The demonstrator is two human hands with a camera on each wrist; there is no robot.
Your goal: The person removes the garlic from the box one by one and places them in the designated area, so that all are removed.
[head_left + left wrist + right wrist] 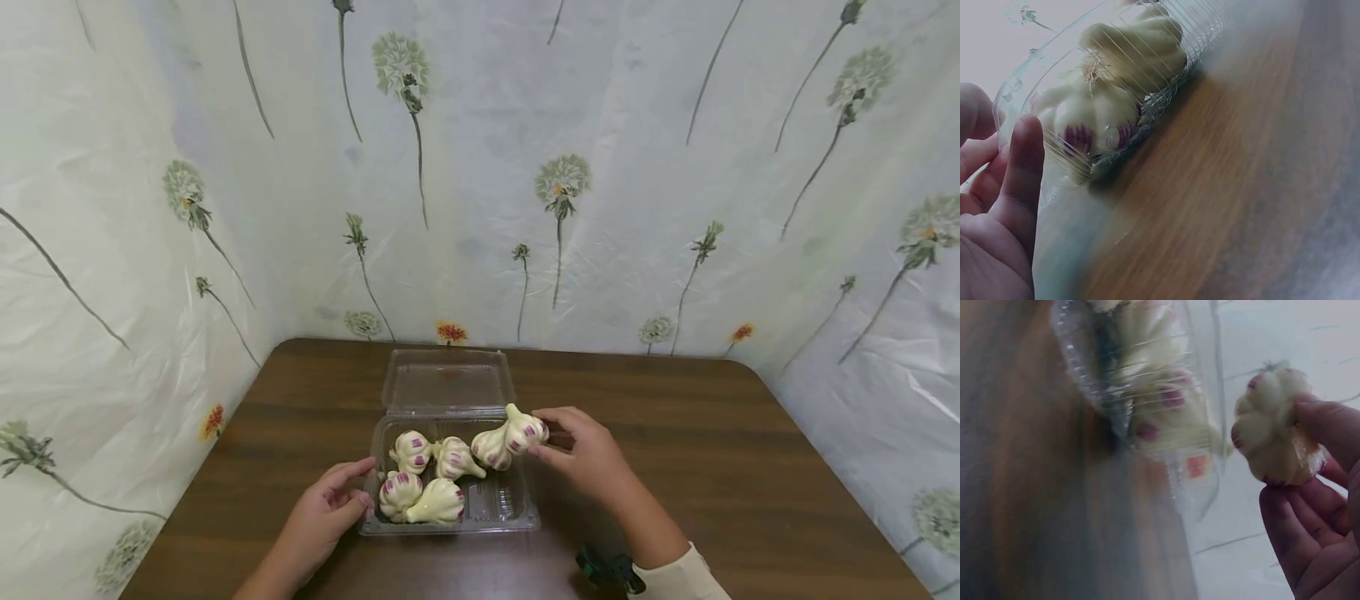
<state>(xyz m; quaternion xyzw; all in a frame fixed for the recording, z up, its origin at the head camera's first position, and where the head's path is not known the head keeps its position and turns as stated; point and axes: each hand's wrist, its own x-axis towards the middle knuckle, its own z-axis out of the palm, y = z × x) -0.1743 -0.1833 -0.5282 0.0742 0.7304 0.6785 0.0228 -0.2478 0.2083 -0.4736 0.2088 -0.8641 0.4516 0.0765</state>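
Observation:
My right hand (585, 450) pinches a garlic bulb (525, 430) between thumb and fingertips, over the right side of a clear plastic container (487, 525). In the right wrist view this garlic bulb (1272, 425) shows its rounded cloves, apart from the container wall. Several more garlic bulbs, pale with purple patches, lie inside; one bulb (491, 450) is partly covered by the held one, and another bulb (438, 502) lies at the front. My left hand (322, 517) touches the container's left side with thumb and index finger; its thumb (1025, 144) lies against the clear wall in the left wrist view.
The container's clear lid (450, 382) is folded back behind it on the brown wooden table (675, 467). A curtain (480, 167) with dandelion prints surrounds the table's back and sides. A dark band (607, 568) is on my right wrist, by a light sleeve.

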